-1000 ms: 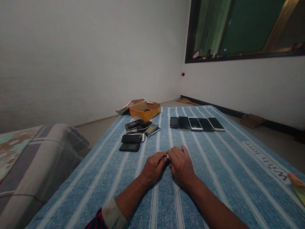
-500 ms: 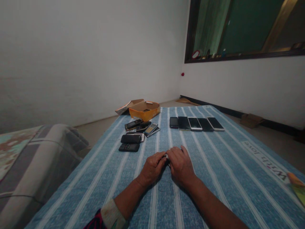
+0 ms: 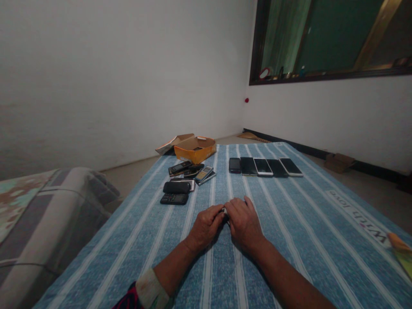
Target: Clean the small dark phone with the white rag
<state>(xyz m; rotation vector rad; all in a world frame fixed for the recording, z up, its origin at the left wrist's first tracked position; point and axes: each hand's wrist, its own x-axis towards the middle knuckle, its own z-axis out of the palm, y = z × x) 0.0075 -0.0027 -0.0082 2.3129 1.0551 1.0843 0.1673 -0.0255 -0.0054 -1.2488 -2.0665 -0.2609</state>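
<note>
Hardly anything has moved since the earlier frame: left hand (image 3: 206, 225) and right hand (image 3: 243, 222) meet at near middle over striped cloth (image 3: 272, 240), fingers (image 3: 233, 207) curled around a small, pale, mostly hidden object (image 3: 225, 210). Flat, glossy phones (image 3: 263, 166) line up far right; left, keypad phones (image 3: 174, 198) lie before an orange cardboard box (image 3: 189, 154).

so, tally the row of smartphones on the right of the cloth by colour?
Black smartphones: 3
White-framed smartphones: 2
Total: 5
</note>
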